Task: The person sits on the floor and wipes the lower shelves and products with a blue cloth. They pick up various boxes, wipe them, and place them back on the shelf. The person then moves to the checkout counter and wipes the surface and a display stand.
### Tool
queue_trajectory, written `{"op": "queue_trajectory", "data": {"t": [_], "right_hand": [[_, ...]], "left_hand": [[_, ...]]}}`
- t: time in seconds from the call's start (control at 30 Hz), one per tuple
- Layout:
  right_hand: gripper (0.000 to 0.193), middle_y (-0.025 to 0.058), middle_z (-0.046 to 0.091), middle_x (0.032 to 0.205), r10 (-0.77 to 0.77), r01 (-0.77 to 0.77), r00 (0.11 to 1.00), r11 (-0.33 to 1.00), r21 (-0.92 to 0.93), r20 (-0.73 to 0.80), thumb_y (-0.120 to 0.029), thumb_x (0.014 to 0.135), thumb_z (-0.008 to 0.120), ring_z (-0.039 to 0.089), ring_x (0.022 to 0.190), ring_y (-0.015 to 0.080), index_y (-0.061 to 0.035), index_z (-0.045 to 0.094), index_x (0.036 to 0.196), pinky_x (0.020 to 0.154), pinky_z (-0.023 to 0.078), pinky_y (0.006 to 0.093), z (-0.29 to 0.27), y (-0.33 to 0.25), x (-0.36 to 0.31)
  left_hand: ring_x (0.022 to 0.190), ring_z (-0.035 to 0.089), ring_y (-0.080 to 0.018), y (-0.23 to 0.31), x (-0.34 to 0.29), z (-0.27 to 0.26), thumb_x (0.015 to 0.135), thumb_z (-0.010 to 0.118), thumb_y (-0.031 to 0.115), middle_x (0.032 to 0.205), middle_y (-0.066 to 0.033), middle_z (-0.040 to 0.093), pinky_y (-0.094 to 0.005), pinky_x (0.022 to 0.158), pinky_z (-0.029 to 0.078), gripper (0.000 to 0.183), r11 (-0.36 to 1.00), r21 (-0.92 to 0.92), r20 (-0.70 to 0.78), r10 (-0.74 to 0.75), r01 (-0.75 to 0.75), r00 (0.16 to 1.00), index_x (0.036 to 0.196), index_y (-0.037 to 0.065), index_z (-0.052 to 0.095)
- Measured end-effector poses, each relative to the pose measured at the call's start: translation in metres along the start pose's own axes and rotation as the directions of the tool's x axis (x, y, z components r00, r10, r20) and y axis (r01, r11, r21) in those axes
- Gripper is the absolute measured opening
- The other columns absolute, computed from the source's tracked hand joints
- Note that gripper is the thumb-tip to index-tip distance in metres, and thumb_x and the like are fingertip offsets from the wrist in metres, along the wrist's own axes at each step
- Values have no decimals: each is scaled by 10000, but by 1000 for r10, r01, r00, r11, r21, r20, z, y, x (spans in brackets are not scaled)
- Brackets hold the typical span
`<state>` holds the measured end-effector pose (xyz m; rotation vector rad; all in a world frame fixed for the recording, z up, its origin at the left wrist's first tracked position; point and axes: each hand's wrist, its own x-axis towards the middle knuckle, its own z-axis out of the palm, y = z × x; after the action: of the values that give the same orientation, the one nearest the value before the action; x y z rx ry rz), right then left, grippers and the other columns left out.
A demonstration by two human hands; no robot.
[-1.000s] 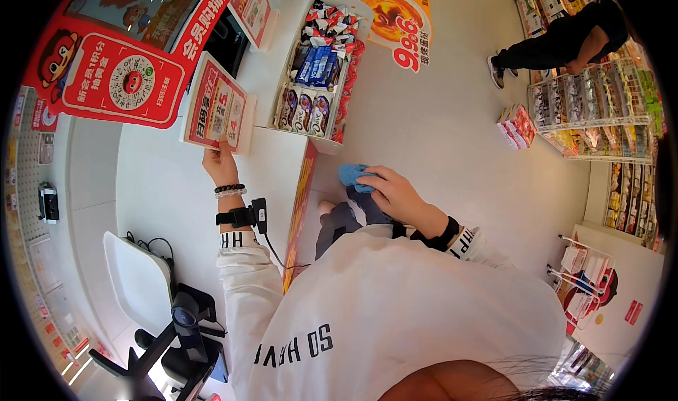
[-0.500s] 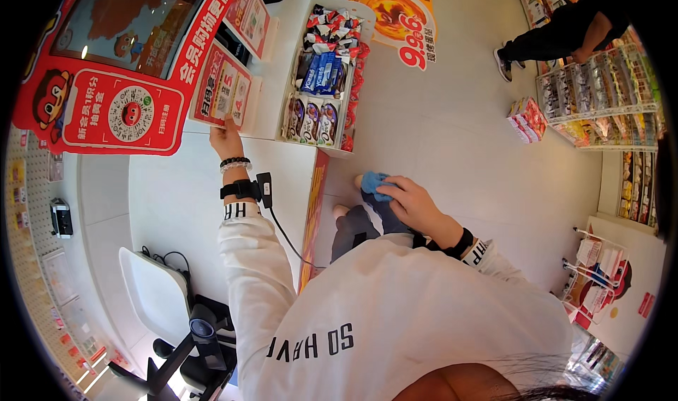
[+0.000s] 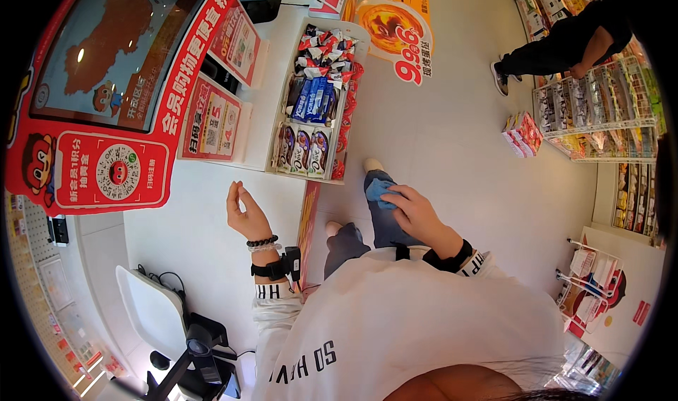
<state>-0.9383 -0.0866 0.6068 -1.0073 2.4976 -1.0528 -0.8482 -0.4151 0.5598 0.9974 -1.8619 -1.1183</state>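
My left hand hangs over the white counter, its fingers loosely curved with a gap beside the thumb and nothing in them. A dark beaded bracelet and a black strap with a small box circle that wrist. Beyond the fingertips stands a red-and-white sign in a clear holder, apart from the hand. My right hand grips a crumpled blue cloth in front of my legs, over the floor.
A divided box of wrapped snacks sits at the counter's edge. A large screen in a red frame stands at left. A white monitor is at lower left. A person in dark clothes stands by the shelves at upper right.
My left hand has come away from the lower edge of the sign and drawn back toward me. The right hand still holds the cloth. The whole view has shifted slightly.
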Motion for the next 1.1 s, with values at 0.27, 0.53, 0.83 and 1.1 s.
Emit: {"op": "queue_trajectory", "data": {"t": [0.27,0.53,0.83,1.1], "right_hand": [[356,110,569,1115,-267,263,959,963,52,98,8,739,592,579,977,305,-115,610,1073,762,515,384,-54,60,119],[350,125,580,1078,-240,240,965,971,8,104,59,729,564,598,894,301,-86,616,1043,719,516,359,-139,143,181],[321,107,582,1081,-171,171,976,985,13,133,5,744,580,583,937,300,-94,624,1046,761,503,377,-172,167,198],[324,95,583,1085,-170,176,981,982,-66,90,16,743,583,587,933,283,-93,625,1044,751,510,363,-201,178,199]], "left_hand": [[1268,422,-313,92,80,135,911,472,92,1429,-261,331,-377,985,398,623,1000,-12,249,2,1,969,1449,-20,178],[1206,464,-353,57,154,197,893,489,42,1416,-255,331,-409,865,507,780,925,-184,-124,-358,333,926,1482,70,-21],[779,647,-215,34,185,210,858,650,165,1002,-184,630,-299,643,573,361,970,-190,-229,-193,150,954,1088,-96,553],[692,656,-185,52,148,212,890,617,148,905,-158,655,-287,559,548,301,995,-76,-248,-86,70,965,1075,-86,579]]}}
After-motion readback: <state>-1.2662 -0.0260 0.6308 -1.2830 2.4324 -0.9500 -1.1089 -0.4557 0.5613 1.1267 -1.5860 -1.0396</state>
